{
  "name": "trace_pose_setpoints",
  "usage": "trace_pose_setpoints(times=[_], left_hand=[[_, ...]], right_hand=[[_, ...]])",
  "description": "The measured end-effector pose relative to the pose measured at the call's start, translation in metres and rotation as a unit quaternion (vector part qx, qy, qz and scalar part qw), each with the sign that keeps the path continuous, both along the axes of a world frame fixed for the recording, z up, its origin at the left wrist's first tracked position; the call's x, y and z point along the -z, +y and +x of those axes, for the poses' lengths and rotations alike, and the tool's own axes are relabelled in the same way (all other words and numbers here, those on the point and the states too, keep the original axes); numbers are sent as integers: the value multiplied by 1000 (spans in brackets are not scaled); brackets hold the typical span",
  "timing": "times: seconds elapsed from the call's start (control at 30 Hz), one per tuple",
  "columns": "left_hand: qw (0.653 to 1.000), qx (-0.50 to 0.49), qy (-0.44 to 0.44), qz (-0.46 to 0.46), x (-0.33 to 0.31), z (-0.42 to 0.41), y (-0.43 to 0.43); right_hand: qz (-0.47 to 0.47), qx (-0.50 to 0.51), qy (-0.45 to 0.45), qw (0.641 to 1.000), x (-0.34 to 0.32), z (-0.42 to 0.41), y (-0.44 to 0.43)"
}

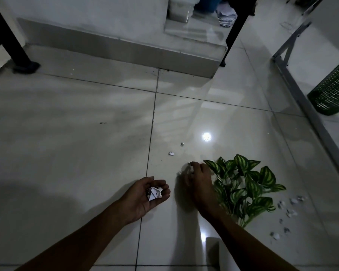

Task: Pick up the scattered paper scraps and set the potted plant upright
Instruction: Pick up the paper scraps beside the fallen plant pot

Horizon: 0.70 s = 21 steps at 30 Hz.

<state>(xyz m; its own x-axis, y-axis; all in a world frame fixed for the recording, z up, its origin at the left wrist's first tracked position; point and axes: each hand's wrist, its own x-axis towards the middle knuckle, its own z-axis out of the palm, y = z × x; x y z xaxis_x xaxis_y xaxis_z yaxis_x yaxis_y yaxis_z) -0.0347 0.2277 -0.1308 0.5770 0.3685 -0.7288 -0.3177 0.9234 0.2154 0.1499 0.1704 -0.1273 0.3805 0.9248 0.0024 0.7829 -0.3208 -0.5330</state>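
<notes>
My left hand (149, 194) lies palm up just above the tiled floor, cupped around a small heap of white paper scraps (154, 193). My right hand (197, 178) reaches down to the floor beside the leaves, fingertips pinched on a small white scrap (189, 163). The potted plant (245, 187), with striped green leaves, lies on its side to the right of that hand; its white pot (211, 243) shows partly behind my right forearm. Two more scraps (171, 153) lie further ahead, and several scraps (288, 210) are scattered right of the plant.
A green mesh waste basket (334, 92) stands at the right edge behind a grey metal frame (301, 98). A raised tiled step (125, 53) runs across the far side. Black furniture legs (10, 42) stand at the left and centre back.
</notes>
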Motion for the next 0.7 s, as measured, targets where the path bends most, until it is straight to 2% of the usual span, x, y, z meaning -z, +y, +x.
trace_pose_setpoints(times=[0.23, 0.33, 0.53, 0.7], left_hand=[[1000, 4, 2, -7, -3, -1, -1], [1000, 4, 6, -5, -3, -1, -2], [1000, -16, 11, -9, -4, -5, 0], [995, -100, 16, -5, -9, -8, 3]], right_hand=[[-62, -54, -59, 995, 3, -14, 9], [-48, -94, -87, 991, 2, -19, 5], [-24, -66, -17, 997, 1, -20, 1], [-28, -103, -50, 993, -1, -26, -4]])
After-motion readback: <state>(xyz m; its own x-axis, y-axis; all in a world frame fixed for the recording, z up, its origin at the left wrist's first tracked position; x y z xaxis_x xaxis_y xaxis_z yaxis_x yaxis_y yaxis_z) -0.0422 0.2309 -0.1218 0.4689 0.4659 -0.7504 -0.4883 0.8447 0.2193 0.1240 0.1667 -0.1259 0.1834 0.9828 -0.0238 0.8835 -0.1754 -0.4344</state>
